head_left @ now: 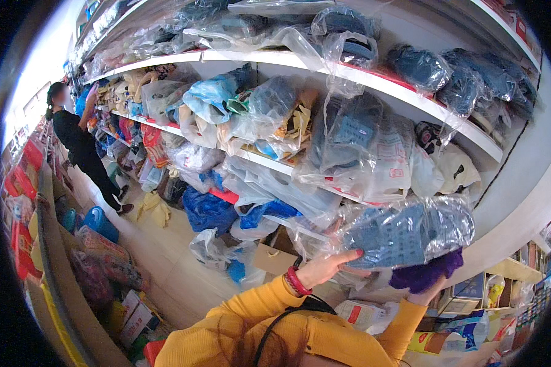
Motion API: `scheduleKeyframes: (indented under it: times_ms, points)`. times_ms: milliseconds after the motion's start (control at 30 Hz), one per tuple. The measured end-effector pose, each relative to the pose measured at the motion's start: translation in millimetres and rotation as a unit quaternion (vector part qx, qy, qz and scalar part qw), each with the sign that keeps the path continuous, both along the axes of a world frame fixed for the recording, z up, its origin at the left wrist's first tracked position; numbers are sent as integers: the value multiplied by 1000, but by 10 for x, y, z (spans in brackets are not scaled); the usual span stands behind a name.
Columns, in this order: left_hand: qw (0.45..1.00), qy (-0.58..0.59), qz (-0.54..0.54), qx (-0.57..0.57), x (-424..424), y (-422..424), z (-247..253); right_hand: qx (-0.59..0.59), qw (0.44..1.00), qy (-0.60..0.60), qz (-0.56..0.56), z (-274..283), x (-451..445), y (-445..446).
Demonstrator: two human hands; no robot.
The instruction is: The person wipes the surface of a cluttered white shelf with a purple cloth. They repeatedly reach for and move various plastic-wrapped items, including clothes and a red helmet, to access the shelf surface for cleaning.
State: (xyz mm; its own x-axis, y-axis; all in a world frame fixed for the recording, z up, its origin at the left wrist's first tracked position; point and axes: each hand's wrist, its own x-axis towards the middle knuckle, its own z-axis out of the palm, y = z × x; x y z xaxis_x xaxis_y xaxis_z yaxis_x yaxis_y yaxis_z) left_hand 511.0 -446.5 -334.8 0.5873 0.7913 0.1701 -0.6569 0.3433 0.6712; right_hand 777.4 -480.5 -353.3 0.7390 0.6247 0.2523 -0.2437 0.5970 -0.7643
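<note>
A pair of blue perforated slippers in clear plastic wrap is held up before me, in front of the shelves. My left hand grips its left end, with the thumb on top and the other fingers partly hidden behind the wrap. Under the right part lies my right hand, which holds a purple cloth against the wrap; most of its fingers are hidden. More wrapped blue slippers rest on the shelf above. Below that shelf stands a clear bag with blue slippers.
White shelves packed with plastic bags curve across the view. Blue bags and a cardboard box sit low by the floor. A person in dark clothes stands in the aisle at left, near a blue bin.
</note>
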Motion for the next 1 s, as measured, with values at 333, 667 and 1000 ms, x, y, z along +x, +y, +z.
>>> scheduleKeyframes:
  times_ms: [333, 667, 1000]
  points:
    - [975, -75, 201, 58, -339, 278, 796, 19, 973, 181, 145, 174, -335, -295]
    - [962, -129, 235, 58, 519, 1524, 852, -17, 977, 213, -2, -865, 424, -933]
    - [999, 1, 51, -16, 1143, 1739, 829, -20, 978, 208, -5, -1076, 442, -1287]
